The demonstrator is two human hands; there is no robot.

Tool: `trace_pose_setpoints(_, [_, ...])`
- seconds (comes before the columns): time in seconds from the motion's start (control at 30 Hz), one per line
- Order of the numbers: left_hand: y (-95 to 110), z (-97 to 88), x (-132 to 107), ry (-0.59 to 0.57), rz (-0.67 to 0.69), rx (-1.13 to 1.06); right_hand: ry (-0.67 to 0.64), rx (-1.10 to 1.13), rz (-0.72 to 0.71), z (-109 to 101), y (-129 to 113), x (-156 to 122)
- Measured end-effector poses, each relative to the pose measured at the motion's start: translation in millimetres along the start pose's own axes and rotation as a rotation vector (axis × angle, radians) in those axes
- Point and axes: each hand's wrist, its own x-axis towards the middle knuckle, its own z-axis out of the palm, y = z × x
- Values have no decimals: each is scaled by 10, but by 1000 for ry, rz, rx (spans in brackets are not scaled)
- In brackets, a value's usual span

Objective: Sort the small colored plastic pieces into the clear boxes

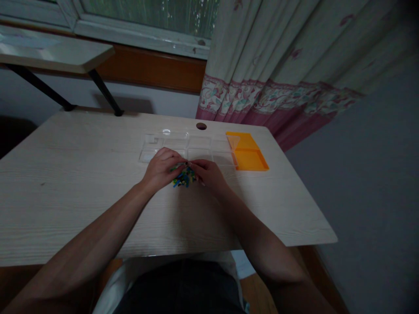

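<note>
A small heap of coloured pieces (183, 179), blue, green and yellow, lies on the pale wooden desk (81, 174) between my two hands. My left hand (161, 168) rests at the heap's left side with its fingers curled over it. My right hand (208, 172) is at the heap's right side, fingers bent and pinched together at the top of the heap. Both sets of fingertips meet over the pieces, on a thin greenish piece that I cannot name. A clear plastic box with several compartments (199, 143) lies just beyond my hands.
An orange lid (248, 152) is attached at the clear box's right end. A round cable hole (201, 126) sits at the desk's far edge. A curtain (288, 65) hangs behind on the right, and a raised shelf on black legs (52, 54) stands at the back left.
</note>
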Motion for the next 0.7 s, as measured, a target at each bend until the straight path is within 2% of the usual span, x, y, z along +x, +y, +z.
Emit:
trace_pose_setpoints(0.33, [-19, 32, -9, 13, 14, 7, 32, -83, -27, 8, -1, -5])
trace_pose_setpoints(0.7, [5, 23, -8, 20, -6, 9, 31, -52, -13, 24, -33, -16])
